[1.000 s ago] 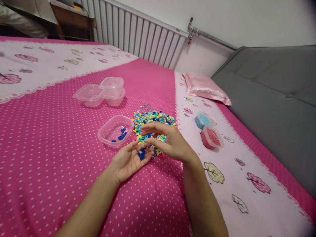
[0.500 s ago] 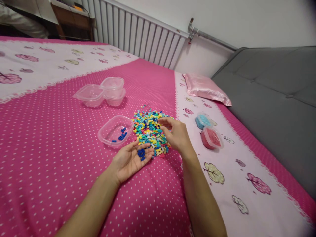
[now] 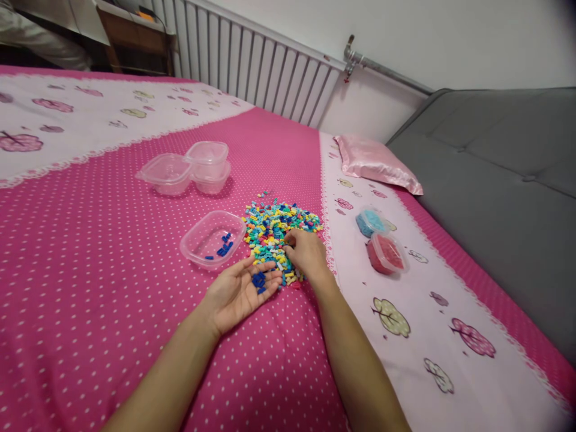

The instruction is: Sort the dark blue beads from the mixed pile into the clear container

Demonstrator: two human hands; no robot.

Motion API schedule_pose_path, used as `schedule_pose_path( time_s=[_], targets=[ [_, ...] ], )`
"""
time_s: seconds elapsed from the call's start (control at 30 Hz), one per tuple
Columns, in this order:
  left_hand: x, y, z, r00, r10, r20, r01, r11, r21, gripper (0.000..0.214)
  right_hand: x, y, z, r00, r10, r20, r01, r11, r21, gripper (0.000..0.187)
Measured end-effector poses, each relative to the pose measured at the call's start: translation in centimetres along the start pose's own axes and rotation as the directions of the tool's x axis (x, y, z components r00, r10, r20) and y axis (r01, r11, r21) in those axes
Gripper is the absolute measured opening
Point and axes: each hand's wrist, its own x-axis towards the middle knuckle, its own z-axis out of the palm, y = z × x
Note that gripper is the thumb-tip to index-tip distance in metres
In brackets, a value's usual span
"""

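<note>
My left hand lies palm up at the near edge of the pile, fingers stretched out, cradling several small dark blue toy bricks. Over the right part of the multicoloured pile of toy bricks, my right hand has its thumb and fingers bent together in a pinch. Whatever is between those fingertips is too small to make out. Just left of the pile stands a clear plastic tub without a lid; a few dark blue bricks rest on its bottom.
Stacked and adjoining clear tubs stand farther back on the pink dotted bedspread. To the right are a tub of light blue bricks and a tub of red bricks. A pink pillow lies by the grey headboard.
My right hand has moved down and slightly left over the pile, and its fingers have closed more. My left hand keeps its place with the dark blue bricks.
</note>
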Motion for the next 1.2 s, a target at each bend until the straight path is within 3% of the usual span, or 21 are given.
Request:
schedule_pose_path(
  time_s=[0.4, 0.63, 1.03, 1.2],
  targets=[
    [0.3, -0.1, -0.2, 1.0, -0.001, 0.002, 0.001, 1.0, -0.001, 0.029, 0.3, -0.2, 0.6, 1.0, 0.029, -0.001, -0.029, 1.0, -0.001, 0.014],
    [0.1, 0.0, 0.0, 1.0, 0.005, -0.021, -0.005, 1.0, 0.003, 0.029, 0.6, 0.4, 0.6, 0.999, -0.026, -0.03, 0.03, 0.99, 0.137, 0.015],
    [0.4, 0.0, -0.1, 1.0, 0.004, -0.009, -0.004, 1.0, 0.002, 0.029, 0.7, 2.3, -3.1, 0.989, 0.049, -0.138, -0.008, 0.958, 0.285, 0.025],
    [0.3, 0.0, -0.2, 1.0, 0.0, -0.011, 0.0, 1.0, 0.007, 0.03, 0.1, 2.5, -4.7, 0.986, 0.005, -0.167, 0.076, 0.877, 0.474, 0.019]
  ],
)
